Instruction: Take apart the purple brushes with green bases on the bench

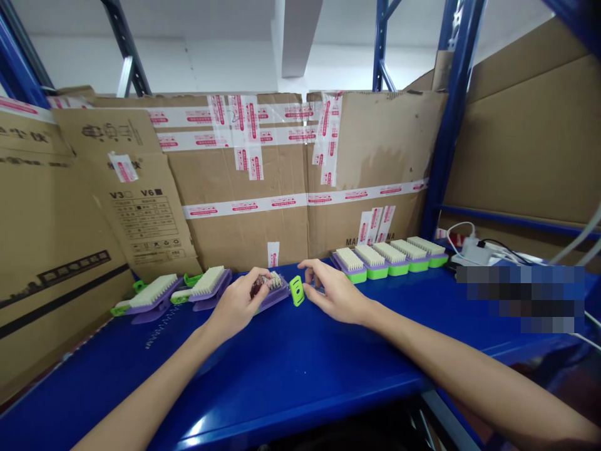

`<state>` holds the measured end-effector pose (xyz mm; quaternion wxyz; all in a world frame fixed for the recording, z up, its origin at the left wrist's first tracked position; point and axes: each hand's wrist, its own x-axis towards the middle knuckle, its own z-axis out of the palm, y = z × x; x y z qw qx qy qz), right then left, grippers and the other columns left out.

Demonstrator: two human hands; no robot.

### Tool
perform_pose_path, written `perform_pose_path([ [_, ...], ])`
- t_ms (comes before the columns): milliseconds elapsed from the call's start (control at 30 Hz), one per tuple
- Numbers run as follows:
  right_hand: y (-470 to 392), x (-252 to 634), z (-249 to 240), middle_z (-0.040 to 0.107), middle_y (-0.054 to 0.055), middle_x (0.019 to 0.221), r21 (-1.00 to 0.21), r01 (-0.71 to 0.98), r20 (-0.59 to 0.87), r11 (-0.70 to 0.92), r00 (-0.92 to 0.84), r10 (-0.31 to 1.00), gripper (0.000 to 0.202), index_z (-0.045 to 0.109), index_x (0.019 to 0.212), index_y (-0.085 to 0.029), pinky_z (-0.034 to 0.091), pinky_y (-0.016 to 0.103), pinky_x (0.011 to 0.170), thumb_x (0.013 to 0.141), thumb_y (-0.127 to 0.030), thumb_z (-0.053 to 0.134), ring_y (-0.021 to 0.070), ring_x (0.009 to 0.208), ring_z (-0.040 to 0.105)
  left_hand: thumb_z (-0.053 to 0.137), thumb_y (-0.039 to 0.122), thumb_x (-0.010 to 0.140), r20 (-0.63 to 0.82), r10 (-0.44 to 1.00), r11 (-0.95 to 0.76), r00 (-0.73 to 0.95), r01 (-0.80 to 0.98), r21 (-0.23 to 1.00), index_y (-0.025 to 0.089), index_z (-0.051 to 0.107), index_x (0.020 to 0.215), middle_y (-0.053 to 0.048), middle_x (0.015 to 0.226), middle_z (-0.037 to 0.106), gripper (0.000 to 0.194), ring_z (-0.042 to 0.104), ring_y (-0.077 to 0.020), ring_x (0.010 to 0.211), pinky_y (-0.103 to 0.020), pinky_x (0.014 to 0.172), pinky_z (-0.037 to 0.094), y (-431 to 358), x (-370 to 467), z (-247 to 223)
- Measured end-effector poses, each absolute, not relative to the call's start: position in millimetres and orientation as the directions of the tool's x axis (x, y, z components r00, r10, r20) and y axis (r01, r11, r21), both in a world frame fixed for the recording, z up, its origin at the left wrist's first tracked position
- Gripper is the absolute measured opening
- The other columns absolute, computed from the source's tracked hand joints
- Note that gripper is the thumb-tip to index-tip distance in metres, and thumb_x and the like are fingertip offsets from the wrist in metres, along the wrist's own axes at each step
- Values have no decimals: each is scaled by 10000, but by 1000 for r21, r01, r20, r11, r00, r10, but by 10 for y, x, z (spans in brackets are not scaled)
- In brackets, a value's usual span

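My left hand [244, 297] is closed over the left end of a purple brush [275, 297], its bristles partly hidden by my fingers. A small dark brown shiny thing [258, 286] shows under those fingers; its kind is unclear. At the brush's right end a flat lime-green plate with slots [297, 290] stands tilted on edge. My right hand [335, 289] is curved beside this plate, thumb tip at its right edge and index finger raised apart above it. Whether the thumb presses on the plate is hard to see.
Two purple brushes with green handles, one nearer [209, 283] and one farther left [154, 293], lie bristles up. Several green-edged brushes [375, 255] stand in a row at right. Cardboard [244, 175] walls the blue shelf [300, 376]. A white charger [476, 250] with cables sits far right.
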<state>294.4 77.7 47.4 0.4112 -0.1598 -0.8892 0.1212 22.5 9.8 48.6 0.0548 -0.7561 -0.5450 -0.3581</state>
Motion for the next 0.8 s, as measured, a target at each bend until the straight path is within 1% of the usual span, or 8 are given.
perform_pose_path([
  [200,765,2941,481,716,90,1101,-323,143,695,935,-635,337,270,547,1354,-186,560,376,824,1101,-262,489,206,895,668,508,438,1094,630,758,-419,172,868,268,242,677,1071,10,855,712,259,628,-189,742,-312,717,453,113,214,468],
  [367,732,2954,512,722,102,1135,-286,124,701,950,-649,296,251,558,1337,-190,560,394,899,1139,-289,438,223,981,687,532,450,1087,629,756,-400,178,887,230,232,675,990,15,779,668,279,614,-195,733,-322,713,436,124,205,460],
  [467,717,2959,519,721,105,1145,-278,143,678,950,-672,299,279,552,1354,-189,561,399,910,1127,-345,509,233,993,686,538,451,1083,637,746,-406,194,891,203,226,664,941,16,760,651,294,606,-193,722,-322,699,428,131,199,459],
  [600,722,2953,507,713,123,1202,-261,184,668,948,-675,315,397,546,1376,-191,565,418,932,1063,-407,658,261,1050,679,543,460,1082,644,731,-427,226,888,172,226,651,913,11,786,653,309,597,-190,730,-324,705,429,130,199,460],
  [667,737,2948,499,711,118,1199,-249,205,673,946,-666,322,394,541,1377,-203,566,418,929,1057,-390,672,265,1058,671,542,467,1084,639,733,-432,236,886,168,226,634,889,12,783,646,323,589,-189,727,-327,711,429,124,205,462],
  [800,780,2934,484,713,121,1196,-204,253,690,946,-648,322,340,525,1384,-201,564,442,925,1085,-324,629,283,1078,631,557,451,1079,632,728,-456,266,876,157,226,624,873,17,781,641,312,581,-184,728,-334,739,436,114,217,463],
])
